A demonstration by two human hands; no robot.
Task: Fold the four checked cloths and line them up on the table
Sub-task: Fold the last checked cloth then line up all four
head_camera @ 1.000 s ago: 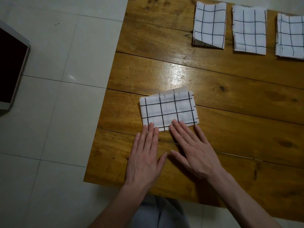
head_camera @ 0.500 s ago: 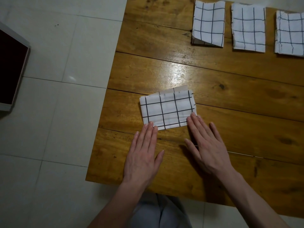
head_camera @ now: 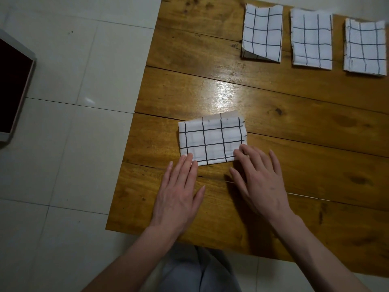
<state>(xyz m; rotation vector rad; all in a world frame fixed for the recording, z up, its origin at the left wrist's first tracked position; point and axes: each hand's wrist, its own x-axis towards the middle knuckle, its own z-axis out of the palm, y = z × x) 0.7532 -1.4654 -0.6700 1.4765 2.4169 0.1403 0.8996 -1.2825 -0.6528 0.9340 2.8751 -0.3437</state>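
1. Left hand (head_camera: 179,194) lies flat, fingers spread, tips on the folded cloth (head_camera: 211,141) just ahead.
2. Right hand (head_camera: 263,182) likewise flat, unclenched, touching the cloth's near right corner.
3. Cloth rests on the bench (head_camera: 273,114); no writing is legible.

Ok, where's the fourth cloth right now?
In the head view the fourth cloth lies folded near the table's left edge, under the fingertips of both hands, well short of the three folded cloths along the far edge.

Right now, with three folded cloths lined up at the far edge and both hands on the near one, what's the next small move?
Probably pinch the near folded cloth with the right hand and lift it: it looks folded, and the far row has three.
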